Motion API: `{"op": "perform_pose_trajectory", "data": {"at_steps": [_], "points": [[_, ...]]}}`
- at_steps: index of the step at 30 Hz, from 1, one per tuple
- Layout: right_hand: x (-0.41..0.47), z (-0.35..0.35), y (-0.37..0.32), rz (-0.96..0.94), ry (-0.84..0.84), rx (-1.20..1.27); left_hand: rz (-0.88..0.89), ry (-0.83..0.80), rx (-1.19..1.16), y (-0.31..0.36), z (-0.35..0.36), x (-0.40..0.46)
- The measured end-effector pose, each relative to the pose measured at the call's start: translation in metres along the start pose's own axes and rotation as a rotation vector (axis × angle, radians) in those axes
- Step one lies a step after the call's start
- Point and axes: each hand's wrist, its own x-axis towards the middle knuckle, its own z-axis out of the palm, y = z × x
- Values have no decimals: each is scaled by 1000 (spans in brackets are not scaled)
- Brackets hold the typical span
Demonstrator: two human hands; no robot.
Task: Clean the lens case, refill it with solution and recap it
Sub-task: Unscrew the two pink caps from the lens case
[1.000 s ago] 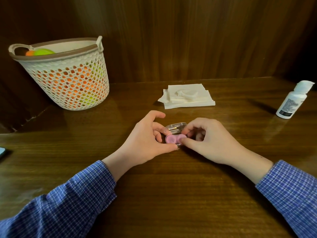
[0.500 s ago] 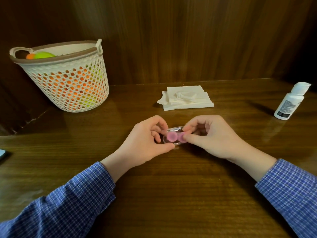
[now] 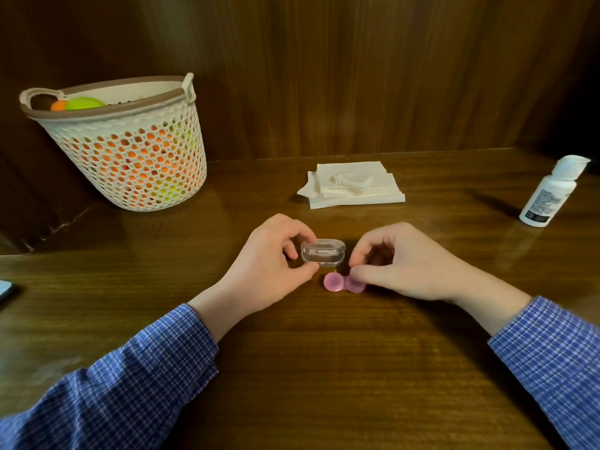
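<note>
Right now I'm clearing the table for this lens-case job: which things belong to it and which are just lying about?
Belongs to the job:
pink lens case, at the right hand
clear box, in the left hand
solution bottle
folded tissues

Just lying about:
woven basket holding colourful items
dark object at the table's left edge

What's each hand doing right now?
Left hand: gripping the clear box.
Right hand: pinching the pink lens case on the table.
</note>
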Motion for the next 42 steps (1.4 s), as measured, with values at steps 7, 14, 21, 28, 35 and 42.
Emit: {"op": "perform_pose_trajectory", "data": {"at_steps": [7,14,21,28,35,42], "points": [[7,16,2,-85,100,-79,59,-47,40,0,0,1],[11,19,4,-54,131,-106,57,-30,30,0,1,1],[14,21,2,-68,128,-115,20,-5,74,1,2,1],[7,13,1,-77,196,-161,-13,29,129,5,1,0],[-5,2,-1,-70,57,-267,66,78,146,13,-2,-3],[-7,4,-1,-64,19,-302,289,-174,68,25,4,-11]]}}
